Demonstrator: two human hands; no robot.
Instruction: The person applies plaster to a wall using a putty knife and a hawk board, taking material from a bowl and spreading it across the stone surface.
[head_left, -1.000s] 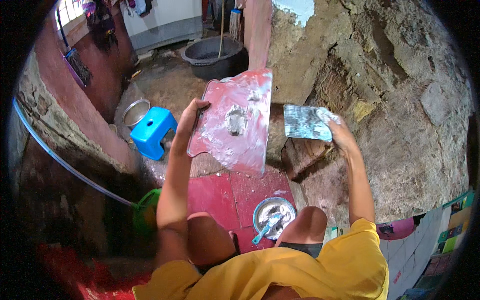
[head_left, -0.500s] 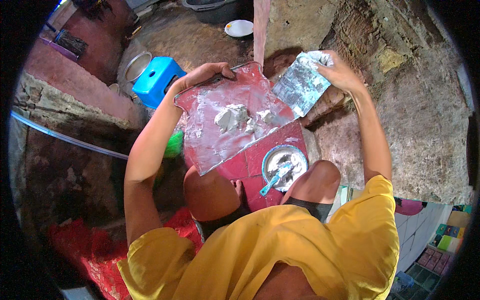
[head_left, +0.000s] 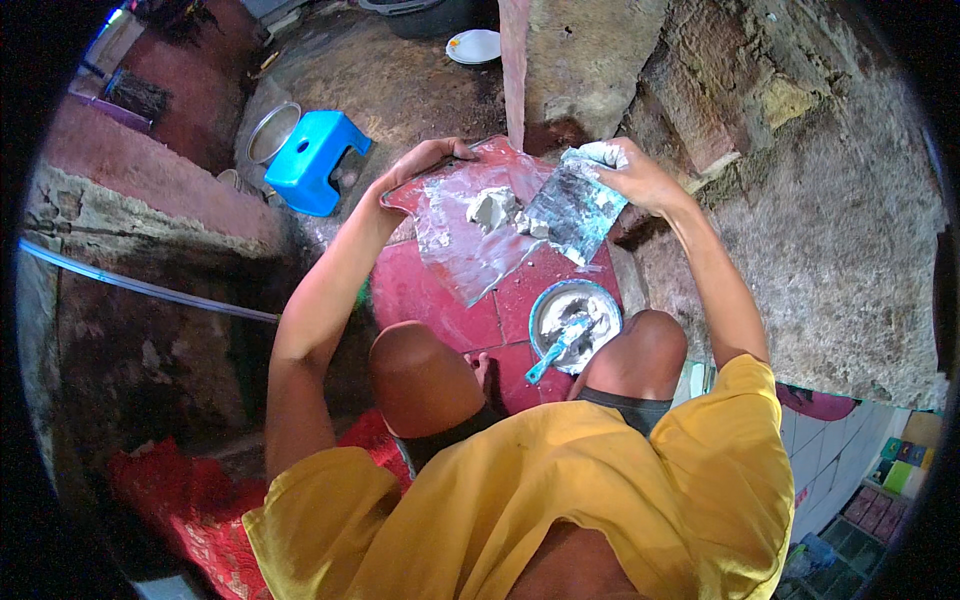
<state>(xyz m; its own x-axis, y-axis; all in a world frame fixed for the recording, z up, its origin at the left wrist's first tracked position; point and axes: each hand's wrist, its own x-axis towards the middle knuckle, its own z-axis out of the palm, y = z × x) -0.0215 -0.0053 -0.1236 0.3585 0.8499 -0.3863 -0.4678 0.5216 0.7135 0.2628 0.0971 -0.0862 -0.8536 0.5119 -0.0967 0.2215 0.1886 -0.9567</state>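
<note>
Rough, pitted wall (head_left: 800,260) fills the right; at upper centre, the left hand (head_left: 428,160) grips a paste-smeared red sheet (head_left: 452,238), the right hand (head_left: 638,178) a flat rectangular scraper (head_left: 574,214).

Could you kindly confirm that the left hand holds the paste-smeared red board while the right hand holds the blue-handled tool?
Not quite: in the head view, the right hand holds a flat rectangular scraper; the blue-handled tool rests in the paste bowl.

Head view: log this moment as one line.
Left hand: holds red board; right hand: holds flat scraper; white lump: on board; tub: on red tiles
</note>
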